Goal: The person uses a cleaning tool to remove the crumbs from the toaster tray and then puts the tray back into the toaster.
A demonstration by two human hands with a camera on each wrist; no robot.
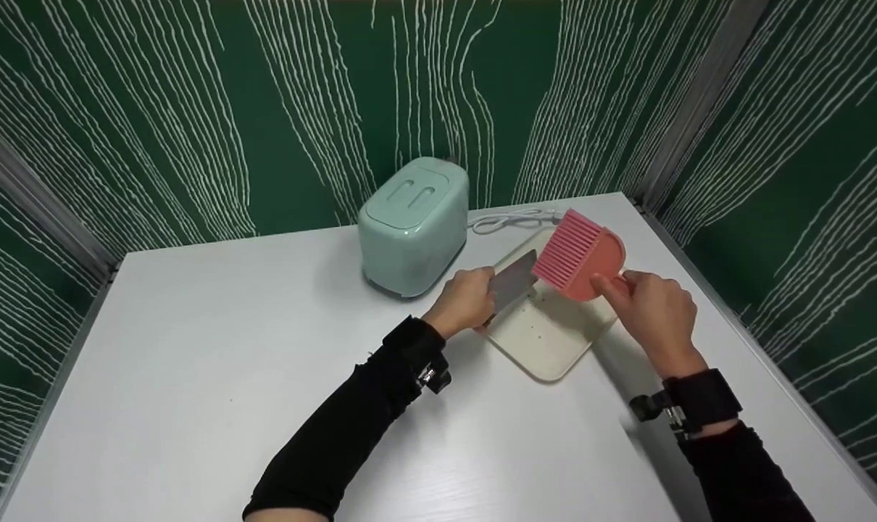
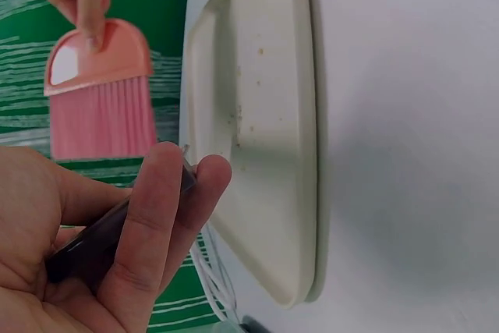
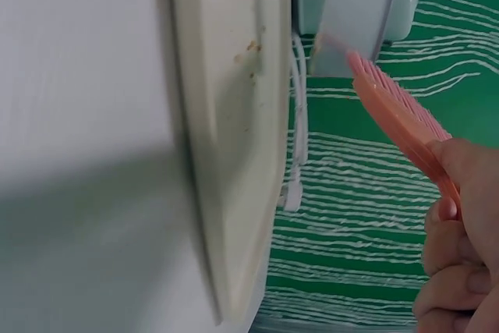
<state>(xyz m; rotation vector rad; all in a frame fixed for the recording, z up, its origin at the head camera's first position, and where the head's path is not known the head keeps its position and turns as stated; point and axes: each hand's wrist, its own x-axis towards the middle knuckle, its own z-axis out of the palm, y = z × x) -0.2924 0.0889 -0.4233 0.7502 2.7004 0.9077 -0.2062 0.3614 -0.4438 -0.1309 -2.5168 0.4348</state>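
My left hand [image 1: 464, 301] grips a flat grey metal crumb tray [image 1: 512, 283] by one end, tilted above the cream tray. In the left wrist view its dark edge [image 2: 93, 243] lies between the thumb and fingers. My right hand [image 1: 656, 312] holds a small brush [image 1: 599, 268] with a coral body and pink bristles, thumb pressed on its handle. The bristle tips [image 3: 357, 60] are at the free end of the crumb tray; whether they touch, I cannot tell. Below both, the cream tray [image 1: 543, 355] lies on the table with brown crumbs [image 2: 238, 126] on it.
A mint-green toaster [image 1: 413, 228] stands at the back, left of the cream tray. Its white cord [image 1: 507, 219] lies coiled behind the tray. The white table [image 1: 228, 377] ends at green walls [image 1: 301, 196] with white lines, behind and at both sides.
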